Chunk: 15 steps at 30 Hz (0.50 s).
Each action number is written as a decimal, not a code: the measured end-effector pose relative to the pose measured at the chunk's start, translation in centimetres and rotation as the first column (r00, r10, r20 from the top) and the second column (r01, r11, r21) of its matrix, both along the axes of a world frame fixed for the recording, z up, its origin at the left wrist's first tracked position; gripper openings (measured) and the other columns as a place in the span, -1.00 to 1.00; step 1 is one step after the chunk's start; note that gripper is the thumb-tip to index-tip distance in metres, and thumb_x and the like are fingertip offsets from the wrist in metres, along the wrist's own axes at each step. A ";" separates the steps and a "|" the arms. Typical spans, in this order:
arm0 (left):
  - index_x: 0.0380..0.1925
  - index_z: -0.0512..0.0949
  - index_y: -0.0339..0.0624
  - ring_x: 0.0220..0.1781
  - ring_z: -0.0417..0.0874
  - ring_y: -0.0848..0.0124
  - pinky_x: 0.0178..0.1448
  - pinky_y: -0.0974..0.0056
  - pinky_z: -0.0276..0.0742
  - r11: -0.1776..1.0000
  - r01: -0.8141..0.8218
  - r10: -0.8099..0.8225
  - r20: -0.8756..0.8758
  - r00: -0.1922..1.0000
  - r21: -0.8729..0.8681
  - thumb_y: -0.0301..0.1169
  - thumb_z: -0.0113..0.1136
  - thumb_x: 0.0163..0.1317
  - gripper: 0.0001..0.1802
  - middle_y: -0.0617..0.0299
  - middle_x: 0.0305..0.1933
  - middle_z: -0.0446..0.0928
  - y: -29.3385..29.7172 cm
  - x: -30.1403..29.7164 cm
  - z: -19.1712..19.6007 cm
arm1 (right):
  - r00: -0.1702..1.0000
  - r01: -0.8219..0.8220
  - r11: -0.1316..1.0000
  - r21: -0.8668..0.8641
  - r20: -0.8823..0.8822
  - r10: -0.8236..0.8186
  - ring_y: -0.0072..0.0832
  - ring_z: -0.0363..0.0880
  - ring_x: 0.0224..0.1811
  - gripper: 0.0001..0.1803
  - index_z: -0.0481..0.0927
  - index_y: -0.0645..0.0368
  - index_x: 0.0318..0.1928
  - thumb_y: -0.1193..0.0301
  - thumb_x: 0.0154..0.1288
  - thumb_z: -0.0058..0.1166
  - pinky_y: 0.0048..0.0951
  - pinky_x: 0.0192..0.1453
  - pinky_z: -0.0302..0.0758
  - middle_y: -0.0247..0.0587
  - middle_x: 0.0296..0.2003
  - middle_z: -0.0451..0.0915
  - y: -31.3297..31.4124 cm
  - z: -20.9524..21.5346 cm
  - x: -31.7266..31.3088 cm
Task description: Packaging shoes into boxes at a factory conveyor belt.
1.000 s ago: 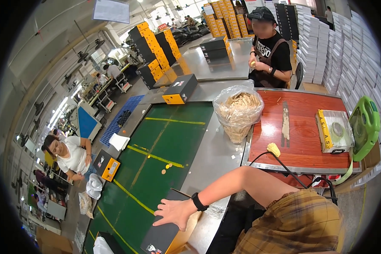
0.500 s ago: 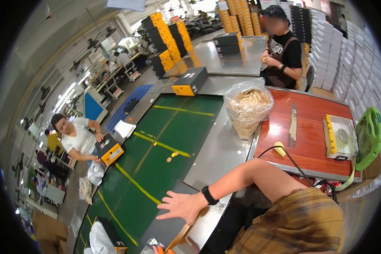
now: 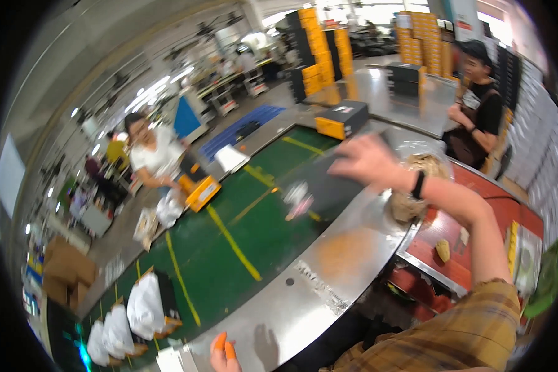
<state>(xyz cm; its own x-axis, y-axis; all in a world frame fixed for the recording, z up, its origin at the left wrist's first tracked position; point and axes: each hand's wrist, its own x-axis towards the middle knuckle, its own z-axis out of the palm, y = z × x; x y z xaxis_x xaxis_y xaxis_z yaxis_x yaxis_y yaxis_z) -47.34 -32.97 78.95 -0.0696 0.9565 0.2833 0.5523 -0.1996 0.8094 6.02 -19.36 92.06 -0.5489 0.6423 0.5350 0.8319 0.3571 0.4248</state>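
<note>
My right hand [image 3: 369, 161], blurred by motion, is over the far right part of a dark grey shoebox [image 3: 335, 186]. Its fingers look stretched out and apart, not wrapped round the box. The box is smeared too and lies over the green conveyor belt [image 3: 229, 232] and its metal edge. At the bottom, my left hand [image 3: 222, 354] wears orange finger covers. Its visible fingers are slightly apart with nothing between them, beside the metal edge [image 3: 273, 322] and a white paper or card [image 3: 177, 358].
Open boxes with white wrapping [image 3: 146, 304] stand at the near left. Across the belt, a co-worker [image 3: 158, 152] handles a black and orange box [image 3: 201, 192]. Another dark box [image 3: 343, 119] sits at the far end. A bag of paper wads [image 3: 409, 201] adjoins the red table [image 3: 443, 254].
My right hand has swept forward and right, with the dark shoebox sliding away along the belt. My left hand, formerly at the box's near end, is now apart from it. The view has turned left.
</note>
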 end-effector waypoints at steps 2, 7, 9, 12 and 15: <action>0.02 0.58 -0.29 0.04 0.56 0.34 0.16 0.27 0.45 0.997 -0.070 0.076 0.174 0.982 -0.039 -0.48 0.08 0.34 -0.72 0.12 0.03 0.59 0.5 -1.1 -1.4 | 0.961 0.276 0.927 0.255 -0.060 -0.269 -0.11 0.28 0.26 -0.14 0.46 -0.15 0.18 0.48 -0.32 0.36 -0.05 0.28 0.23 -0.12 0.19 0.37 1.7 0.8 4.0; 0.10 0.53 -0.28 -0.05 0.58 0.47 -0.04 0.40 0.48 0.968 -0.176 0.232 0.371 0.899 -0.179 -0.37 0.11 0.36 -0.64 0.21 0.00 0.59 4.7 -6.0 -0.7 | 0.925 0.185 0.962 -0.201 -0.295 -0.239 0.17 -0.06 0.48 -0.04 0.41 0.05 0.27 0.49 -0.35 0.38 0.03 0.46 0.08 0.04 0.46 -0.01 -1.1 -3.4 1.1; 0.08 0.50 -0.22 -0.11 0.59 0.47 -0.10 0.38 0.45 0.946 -0.203 0.319 0.634 0.704 -0.251 -0.34 0.08 0.37 -0.67 0.23 -0.01 0.59 8.0 -9.5 -1.1 | 0.913 -0.127 0.895 -0.427 -0.403 -0.062 0.20 -0.07 0.48 -0.12 0.47 0.04 0.18 0.49 -0.36 0.41 0.03 0.47 0.08 0.09 0.45 0.04 -2.0 -6.0 -1.6; -0.05 0.48 -0.04 -0.22 0.49 0.41 -0.09 0.26 0.43 0.855 -0.321 0.493 0.833 0.253 -0.408 -0.29 -0.01 0.37 -0.78 0.29 -0.18 0.55 9.3 -17.7 -2.1 | 0.871 -0.425 0.744 -0.516 -0.458 0.179 0.16 0.15 0.40 -0.31 0.59 0.07 0.01 0.37 -0.32 0.48 0.05 0.45 0.14 0.06 0.31 0.31 -2.8 -10.2 -10.0; 0.07 0.40 -0.08 -0.09 0.47 0.36 0.02 0.14 0.46 0.744 -0.492 0.537 0.843 0.040 -0.451 -0.18 -0.05 0.39 -0.65 0.21 -0.11 0.48 9.1 -25.9 -4.8 | 0.682 -0.685 0.425 -0.592 -0.726 0.089 -0.07 0.49 0.16 -0.51 0.62 0.17 -0.04 0.38 -0.07 0.41 -0.17 0.25 0.42 -0.02 0.07 0.56 -4.7 -14.0 -18.3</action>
